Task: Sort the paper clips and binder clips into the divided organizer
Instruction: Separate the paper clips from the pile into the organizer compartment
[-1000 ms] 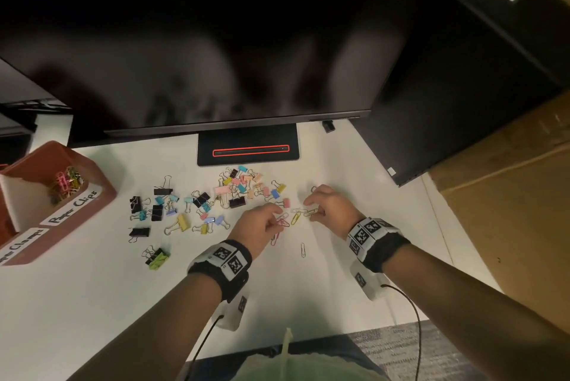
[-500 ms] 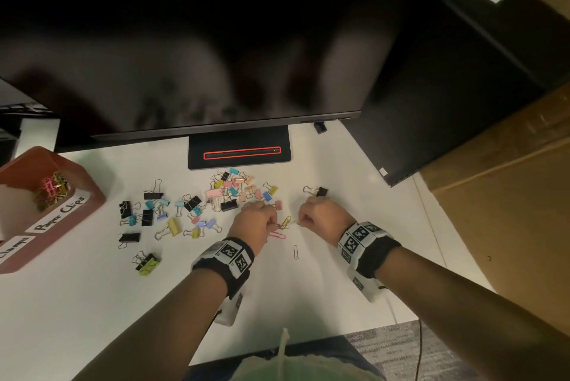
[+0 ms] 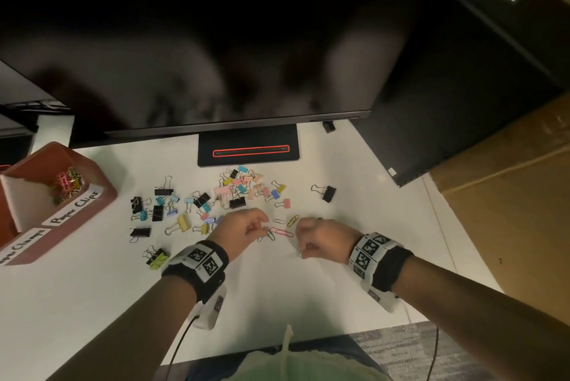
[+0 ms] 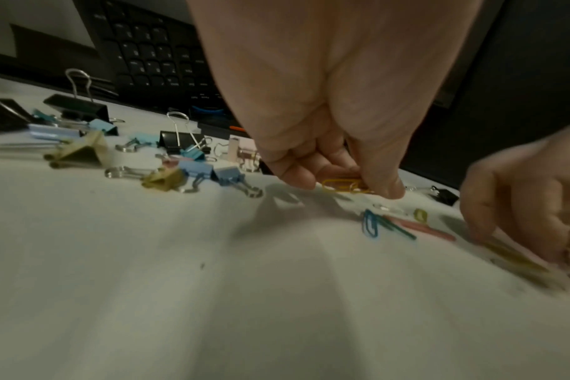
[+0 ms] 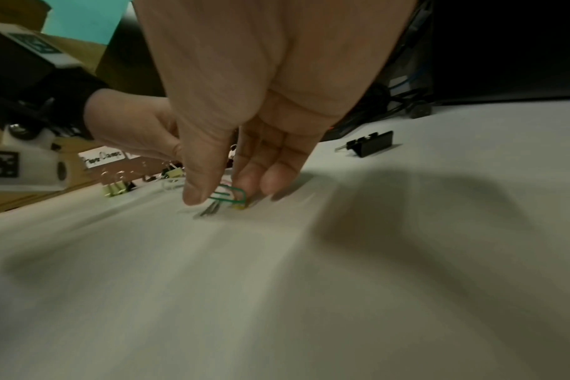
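On the white desk my left hand (image 3: 262,229) pinches yellow paper clips (image 4: 344,185) between thumb and fingers (image 4: 298,177). My right hand (image 3: 301,250) pinches a green paper clip (image 5: 232,195) along with other clips, low over the desk. Loose paper clips lie between the hands: a pink one (image 3: 282,232), a yellow one (image 3: 293,220), and blue and green ones (image 4: 373,223). Coloured and black binder clips (image 3: 203,198) are scattered behind the left hand. The brown divided organizer (image 3: 101,192) stands at the far left with paper clips (image 3: 66,183) in its labelled compartment.
A monitor stand (image 3: 248,150) and a large dark screen rise just behind the clips. One black binder clip (image 3: 327,193) lies apart to the right. A black cabinet (image 3: 447,103) borders the desk's right side. Bare desk lies between the hands and the near edge.
My right hand has drawn back toward me, onto the spot where a lone silver paper clip lay. The left hand has stayed over the loose clips.
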### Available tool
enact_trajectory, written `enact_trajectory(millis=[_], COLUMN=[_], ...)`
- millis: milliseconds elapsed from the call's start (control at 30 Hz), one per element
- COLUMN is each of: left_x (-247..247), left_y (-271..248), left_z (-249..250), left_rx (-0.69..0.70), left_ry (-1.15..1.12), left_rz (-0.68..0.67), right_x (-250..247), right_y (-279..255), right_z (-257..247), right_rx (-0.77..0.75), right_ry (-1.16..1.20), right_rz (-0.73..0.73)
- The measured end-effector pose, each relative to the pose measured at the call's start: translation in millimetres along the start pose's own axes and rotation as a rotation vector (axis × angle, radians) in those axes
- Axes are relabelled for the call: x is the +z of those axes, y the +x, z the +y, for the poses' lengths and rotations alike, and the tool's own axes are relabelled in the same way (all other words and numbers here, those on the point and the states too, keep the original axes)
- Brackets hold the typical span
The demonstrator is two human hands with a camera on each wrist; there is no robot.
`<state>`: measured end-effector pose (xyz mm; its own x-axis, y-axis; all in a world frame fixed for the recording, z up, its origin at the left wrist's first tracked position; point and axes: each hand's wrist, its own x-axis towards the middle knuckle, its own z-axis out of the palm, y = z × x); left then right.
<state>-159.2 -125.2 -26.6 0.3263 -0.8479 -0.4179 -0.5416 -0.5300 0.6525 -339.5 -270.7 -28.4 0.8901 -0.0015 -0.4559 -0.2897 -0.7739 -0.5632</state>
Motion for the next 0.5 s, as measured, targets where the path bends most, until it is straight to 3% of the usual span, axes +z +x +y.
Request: enact_trajectory(millis=[100, 300, 500], left_x=[11, 23, 26], left_y=[-1, 1, 2], left_z=[-2, 0, 0], left_rx=[-0.033, -0.058, -0.031], left_ry=[0.037, 0.031, 0.119], left_rz=[-0.013, 0.122, 0.109], right_x=[5, 1, -1], right_y=[4, 12, 14], right_z=[-4, -6, -12], right_rx=[-0.011, 0.047, 0.106], right_ry=[-0.035, 0.010, -0.014], right_rz=[-0.026, 0.019, 0.038])
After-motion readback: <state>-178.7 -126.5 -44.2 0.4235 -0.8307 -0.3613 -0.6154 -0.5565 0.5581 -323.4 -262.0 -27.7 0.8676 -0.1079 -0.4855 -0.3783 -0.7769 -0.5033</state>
